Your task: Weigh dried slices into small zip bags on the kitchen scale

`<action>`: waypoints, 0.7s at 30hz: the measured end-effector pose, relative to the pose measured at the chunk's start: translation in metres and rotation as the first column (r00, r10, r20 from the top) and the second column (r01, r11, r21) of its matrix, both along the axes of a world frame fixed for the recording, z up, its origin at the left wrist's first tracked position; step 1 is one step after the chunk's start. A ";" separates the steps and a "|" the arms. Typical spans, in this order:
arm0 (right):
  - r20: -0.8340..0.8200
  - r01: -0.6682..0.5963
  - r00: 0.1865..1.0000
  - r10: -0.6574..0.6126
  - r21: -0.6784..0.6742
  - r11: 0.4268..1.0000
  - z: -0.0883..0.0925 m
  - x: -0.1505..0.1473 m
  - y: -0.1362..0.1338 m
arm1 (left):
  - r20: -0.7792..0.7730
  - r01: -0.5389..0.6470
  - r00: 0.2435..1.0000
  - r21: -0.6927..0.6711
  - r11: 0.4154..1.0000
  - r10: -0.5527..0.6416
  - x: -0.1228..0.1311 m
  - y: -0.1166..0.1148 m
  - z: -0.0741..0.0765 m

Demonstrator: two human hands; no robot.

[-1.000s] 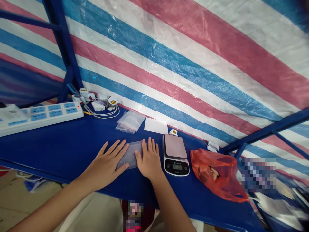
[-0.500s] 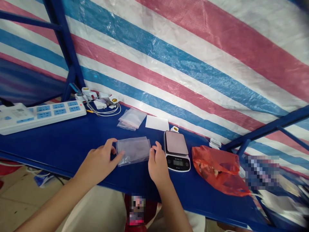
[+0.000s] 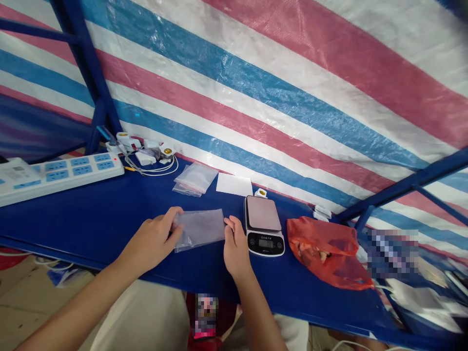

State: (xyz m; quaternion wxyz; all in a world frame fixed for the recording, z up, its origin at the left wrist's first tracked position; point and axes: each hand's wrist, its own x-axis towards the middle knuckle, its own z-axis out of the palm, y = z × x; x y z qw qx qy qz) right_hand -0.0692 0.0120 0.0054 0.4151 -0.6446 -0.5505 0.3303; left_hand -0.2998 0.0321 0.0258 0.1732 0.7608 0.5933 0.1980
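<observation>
A small stack of clear plastic bags (image 3: 201, 228) lies low over the blue table, between my hands. My left hand (image 3: 157, 239) has its left edge between thumb and fingers. At the opposite edge, the bent fingers and thumb of my right hand (image 3: 236, 246) close on the bags' side. Just right of that hand stands a kitchen scale (image 3: 263, 214) with a bare pinkish plate and a small display. More clear bags (image 3: 196, 179) lie behind, beside a white card (image 3: 234, 184).
A long white power strip (image 3: 73, 170) spans the table's left side, near tangled white cables and plugs (image 3: 146, 155). A red plastic bag (image 3: 329, 253) with unclear contents sits right of the scale. Striped sheeting (image 3: 234, 107) and blue frame bars (image 3: 405, 183) bound the back.
The loosely fanned bags now lie more evenly on one another. My left thumb has drawn back to their left edge, and my right fingers have come to the right edge. The view has shifted slightly.
</observation>
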 end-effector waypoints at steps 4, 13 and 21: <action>0.021 0.015 1.000 -0.016 0.023 1.000 -0.002 0.001 -0.002 | 0.009 -0.114 0.993 -0.008 0.993 0.115 -0.001 -0.005 0.005; 0.086 0.061 0.994 -0.066 0.063 0.996 -0.004 -0.006 -0.014 | -0.022 -0.157 0.988 -0.130 0.979 0.156 0.006 -0.015 0.007; 0.044 0.077 0.996 -0.080 0.078 0.994 -0.008 -0.003 -0.019 | -0.047 -0.104 0.994 -0.158 0.982 0.098 0.005 -0.023 0.012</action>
